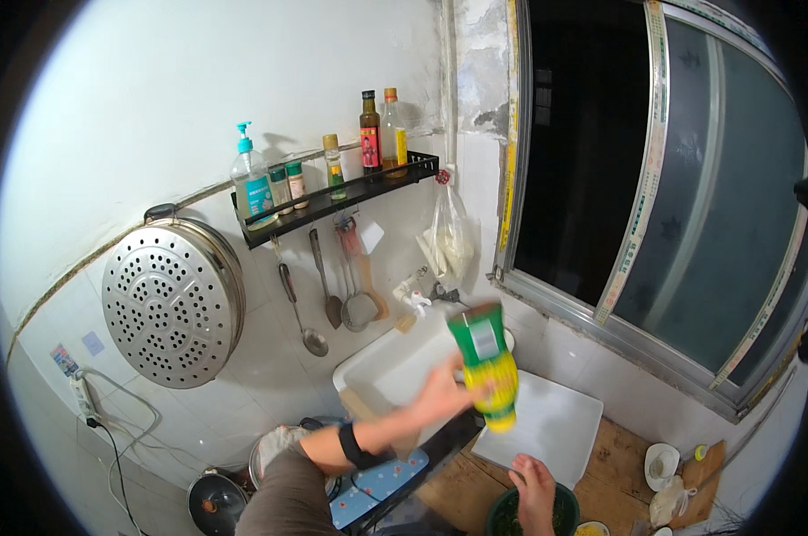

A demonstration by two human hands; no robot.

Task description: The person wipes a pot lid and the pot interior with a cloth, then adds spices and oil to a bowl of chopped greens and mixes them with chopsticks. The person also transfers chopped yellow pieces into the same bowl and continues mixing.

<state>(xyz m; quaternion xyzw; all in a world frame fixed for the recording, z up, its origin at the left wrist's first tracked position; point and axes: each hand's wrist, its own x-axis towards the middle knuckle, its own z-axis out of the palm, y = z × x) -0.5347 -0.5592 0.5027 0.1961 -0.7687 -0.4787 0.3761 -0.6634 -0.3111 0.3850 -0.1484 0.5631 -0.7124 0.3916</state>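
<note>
My left hand [447, 392] grips a green and yellow squeeze bottle [489, 368], slightly blurred. The bottle tilts over the corner of a white tray [551, 422], with its narrow yellow end pointing down and its wide end up. Below it, my right hand [535, 489] hovers in front of a dark green bowl [564, 506] that contains chopped greens. Its fingers are bent and a little apart, and nothing shows between them. Part of the bowl is hidden behind this hand and the frame's lower edge.
A white sink [404, 365] with a tap [417, 301] lies behind my left forearm. Above it, a black wall shelf [350, 194] holds several bottles, with utensils hanging underneath. A steamer tray [169, 308] hangs at left. A white dish [662, 465] and wooden board [704, 479] are at right.
</note>
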